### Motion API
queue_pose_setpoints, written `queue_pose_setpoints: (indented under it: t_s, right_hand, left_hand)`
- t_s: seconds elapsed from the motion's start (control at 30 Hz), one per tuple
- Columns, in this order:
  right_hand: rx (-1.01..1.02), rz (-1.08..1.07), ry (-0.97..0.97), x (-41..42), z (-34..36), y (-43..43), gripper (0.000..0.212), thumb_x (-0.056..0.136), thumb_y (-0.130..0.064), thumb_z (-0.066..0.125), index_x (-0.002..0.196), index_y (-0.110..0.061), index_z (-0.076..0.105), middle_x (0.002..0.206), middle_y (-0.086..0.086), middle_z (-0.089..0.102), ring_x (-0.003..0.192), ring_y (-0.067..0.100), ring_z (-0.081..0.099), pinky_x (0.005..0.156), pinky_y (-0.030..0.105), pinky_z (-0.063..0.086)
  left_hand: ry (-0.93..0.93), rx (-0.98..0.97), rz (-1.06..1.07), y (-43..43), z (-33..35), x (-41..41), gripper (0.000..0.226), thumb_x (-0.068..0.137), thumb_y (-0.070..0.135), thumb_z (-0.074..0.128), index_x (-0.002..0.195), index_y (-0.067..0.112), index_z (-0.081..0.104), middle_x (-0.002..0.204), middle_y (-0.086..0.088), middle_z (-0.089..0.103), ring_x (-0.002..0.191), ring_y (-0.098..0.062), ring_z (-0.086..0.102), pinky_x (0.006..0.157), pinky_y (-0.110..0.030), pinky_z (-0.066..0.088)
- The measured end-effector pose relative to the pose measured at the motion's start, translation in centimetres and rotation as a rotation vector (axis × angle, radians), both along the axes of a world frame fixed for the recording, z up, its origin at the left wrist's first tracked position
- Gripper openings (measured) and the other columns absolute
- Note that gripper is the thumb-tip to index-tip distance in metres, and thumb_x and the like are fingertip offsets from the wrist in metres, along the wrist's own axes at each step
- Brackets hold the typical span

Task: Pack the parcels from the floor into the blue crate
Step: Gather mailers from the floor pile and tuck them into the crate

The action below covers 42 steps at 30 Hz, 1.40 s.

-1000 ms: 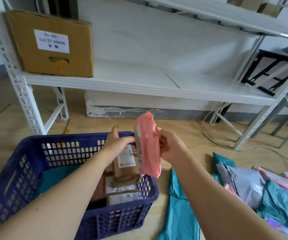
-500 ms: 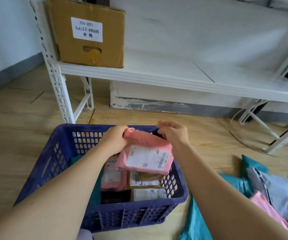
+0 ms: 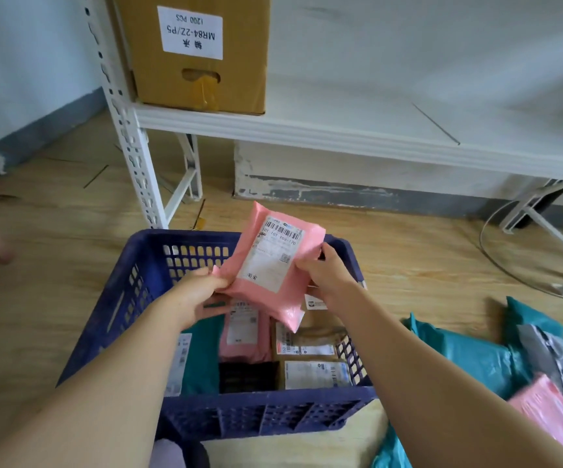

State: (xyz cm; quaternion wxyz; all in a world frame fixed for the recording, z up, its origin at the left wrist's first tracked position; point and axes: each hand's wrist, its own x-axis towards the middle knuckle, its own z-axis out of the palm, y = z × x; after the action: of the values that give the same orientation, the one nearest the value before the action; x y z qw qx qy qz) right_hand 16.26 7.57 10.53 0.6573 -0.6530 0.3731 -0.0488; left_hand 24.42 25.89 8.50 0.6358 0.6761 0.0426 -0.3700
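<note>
Holding pink parcel over part-filled blue crate, fingers of left hand and right hand clamped on its edges; several parcels left on floor to pack

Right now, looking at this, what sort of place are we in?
Probably a small storeroom or parcel-sorting room: white metal shelving carrying a labelled cardboard box, a blue crate part-filled with labelled parcels, and more mailer bags heaped on the wooden floor.
</note>
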Motion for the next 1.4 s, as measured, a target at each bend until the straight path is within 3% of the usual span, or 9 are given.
queue_pose_setpoints:
  t_s: [0.2,0.3,0.43,0.63,0.8,1.0,1.13,1.3,1.4]
  right_hand:
    - [-0.251,0.159,0.093,1.6,-2.0,2.2,0.087,0.088,0.005,0.045,0.15,-0.033,-0.003,0.144,0.011,0.041,0.105,0.029,0.057,0.069,0.032,0.051]
    - [-0.341,0.252,0.135,2.5,-4.8,3.7,0.075,0.093,-0.009,0.042,0.15,-0.035,0.0,0.146,0.007,0.042,0.112,0.029,0.056,0.088,0.036,0.047]
    - [-0.335,0.34,0.235,3.8,-7.9,4.2,0.068,0.096,-0.014,0.032,0.148,-0.04,-0.003,0.135,0.009,0.051,0.078,0.022,0.057,0.06,0.029,0.044]
    - [-0.515,0.538,0.467,4.2,-13.3,5.2,0.071,0.094,-0.017,0.049,0.149,-0.03,0.007,0.124,0.011,0.059,0.094,0.027,0.06,0.069,0.032,0.048]
    - [-0.892,0.756,0.694,4.2,-13.9,6.3,0.035,0.094,-0.007,0.047,0.129,-0.006,0.045,0.124,0.012,0.059,0.114,0.028,0.057,0.083,0.033,0.05]
    - [-1.1,1.0,0.775,5.4,-17.9,6.4,0.025,0.093,-0.021,0.054,0.116,-0.012,0.057,0.111,0.002,0.065,0.103,0.019,0.063,0.068,0.027,0.042]
    - [-1.019,0.989,0.775,5.3,-18.1,5.5,0.045,0.09,-0.023,0.062,0.126,-0.008,0.039,0.112,0.006,0.059,0.101,0.024,0.061,0.066,0.029,0.043]
    - [-0.722,0.962,0.861,5.3,-16.8,4.0,0.006,0.087,0.001,0.053,0.088,-0.004,0.053,0.076,0.006,0.053,0.089,0.024,0.061,0.055,0.022,0.043]
    - [-0.787,0.997,0.89,4.8,-16.8,4.4,0.02,0.09,-0.002,0.051,0.108,-0.003,0.059,0.108,0.009,0.063,0.103,0.024,0.061,0.066,0.025,0.044]
  left_hand:
    - [-0.087,0.434,-0.204,0.9,-4.1,-0.2,0.06,0.082,0.005,0.062,0.138,0.009,0.041,0.138,-0.014,0.047,0.122,-0.029,0.05,0.101,-0.041,0.045]
    - [-0.073,0.474,-0.228,1.2,-6.4,0.1,0.068,0.08,0.0,0.058,0.143,0.007,0.034,0.135,-0.014,0.048,0.114,-0.028,0.05,0.092,-0.033,0.043]
    - [-0.062,0.498,-0.203,0.6,-9.3,0.9,0.05,0.081,-0.006,0.051,0.13,0.002,0.045,0.121,-0.013,0.055,0.106,-0.028,0.051,0.091,-0.035,0.046]
    - [0.104,0.637,-0.364,0.0,-13.6,-0.1,0.009,0.082,0.001,0.053,0.085,0.008,0.057,0.107,-0.012,0.06,0.099,-0.024,0.055,0.079,-0.03,0.044]
    - [0.162,0.711,-0.609,0.2,-14.2,-0.7,0.045,0.082,0.01,0.057,0.127,0.014,0.049,0.128,-0.008,0.052,0.114,-0.024,0.052,0.092,-0.034,0.051]
    - [0.089,0.778,-0.727,-0.1,-17.4,0.6,0.037,0.089,0.012,0.055,0.126,0.011,0.05,0.123,-0.007,0.05,0.108,-0.021,0.049,0.089,-0.031,0.047]
    - [0.101,0.745,-0.593,-0.3,-18.1,1.2,0.033,0.086,0.012,0.06,0.118,0.008,0.058,0.117,-0.007,0.06,0.111,-0.023,0.056,0.089,-0.032,0.048]
    - [0.334,0.602,-0.395,-0.4,-17.3,1.7,0.053,0.085,0.021,0.067,0.132,0.013,0.045,0.139,-0.01,0.046,0.129,-0.03,0.041,0.097,-0.044,0.043]
    - [0.249,0.6,-0.439,-1.1,-17.5,1.2,0.054,0.084,0.012,0.067,0.133,0.013,0.043,0.141,-0.008,0.045,0.13,-0.028,0.042,0.097,-0.04,0.043]
